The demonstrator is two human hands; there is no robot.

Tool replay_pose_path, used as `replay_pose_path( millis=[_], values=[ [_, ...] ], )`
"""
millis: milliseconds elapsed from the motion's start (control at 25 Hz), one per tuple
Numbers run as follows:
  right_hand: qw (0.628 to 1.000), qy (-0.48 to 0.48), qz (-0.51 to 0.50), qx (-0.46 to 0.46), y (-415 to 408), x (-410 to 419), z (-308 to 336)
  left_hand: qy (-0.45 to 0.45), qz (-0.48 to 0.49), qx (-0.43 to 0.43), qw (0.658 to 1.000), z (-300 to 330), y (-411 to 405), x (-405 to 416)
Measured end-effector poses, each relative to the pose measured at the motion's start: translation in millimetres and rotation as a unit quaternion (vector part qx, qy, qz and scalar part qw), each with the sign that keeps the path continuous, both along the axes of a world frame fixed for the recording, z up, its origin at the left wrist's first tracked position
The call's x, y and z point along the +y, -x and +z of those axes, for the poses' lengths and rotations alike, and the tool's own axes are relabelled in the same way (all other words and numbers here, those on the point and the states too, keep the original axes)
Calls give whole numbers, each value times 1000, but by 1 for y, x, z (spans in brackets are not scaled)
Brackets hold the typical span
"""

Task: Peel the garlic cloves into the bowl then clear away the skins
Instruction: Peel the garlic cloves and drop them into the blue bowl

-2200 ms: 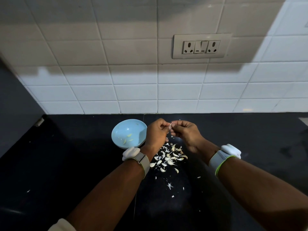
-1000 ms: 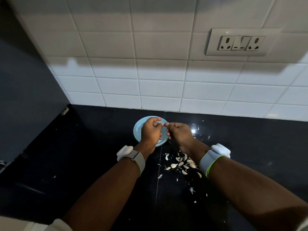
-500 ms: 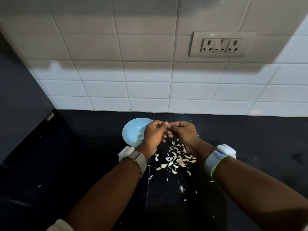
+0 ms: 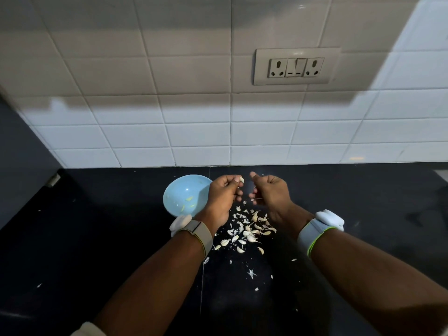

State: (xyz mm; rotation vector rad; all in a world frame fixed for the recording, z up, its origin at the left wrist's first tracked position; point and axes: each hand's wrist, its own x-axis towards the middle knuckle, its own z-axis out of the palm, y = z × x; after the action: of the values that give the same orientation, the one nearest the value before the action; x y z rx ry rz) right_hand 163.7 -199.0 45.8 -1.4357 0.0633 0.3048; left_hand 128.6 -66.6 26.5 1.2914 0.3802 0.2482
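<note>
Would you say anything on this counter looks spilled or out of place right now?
Only the garlic skins: they lie scattered on the black counter beside the blue bowl, with stray flecks nearer the camera. Nothing looks damaged.

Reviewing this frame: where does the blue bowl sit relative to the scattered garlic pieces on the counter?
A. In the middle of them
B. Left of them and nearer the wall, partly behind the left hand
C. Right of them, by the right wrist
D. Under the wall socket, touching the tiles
B: the blue bowl sits left of the garlic pieces, nearer the wall, its right edge hidden by the left hand.
</note>
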Motion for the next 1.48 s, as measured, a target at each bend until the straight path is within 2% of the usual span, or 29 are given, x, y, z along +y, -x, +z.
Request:
replay_pose_path(
  millis=[160,320,600,760,960,1320,1480],
  values=[
    [998,-13,54,-16,0,-4,1,3,-1,-1,1000,1,-2,-3],
    [994,19,94,-48,0,-3,2,0,-6,-3,1000,0,-3,-6],
    [995,34,80,-40,-6,-2,-1,-4,-4,-7,1000,3,-3,-10],
    [998,4,50,-28,-7,2,-6,16,1,-17,1000,5,-5,-14],
    [999,23,27,-33,-7,6,-7,36,-1,-21,999,3,-8,-18],
    [997,68,13,-46,-10,13,-9,37,12,-11,999,2,-9,-25],
    [998,47,27,-40,-8,12,-9,43,8,-13,999,2,-7,-23]
  ],
)
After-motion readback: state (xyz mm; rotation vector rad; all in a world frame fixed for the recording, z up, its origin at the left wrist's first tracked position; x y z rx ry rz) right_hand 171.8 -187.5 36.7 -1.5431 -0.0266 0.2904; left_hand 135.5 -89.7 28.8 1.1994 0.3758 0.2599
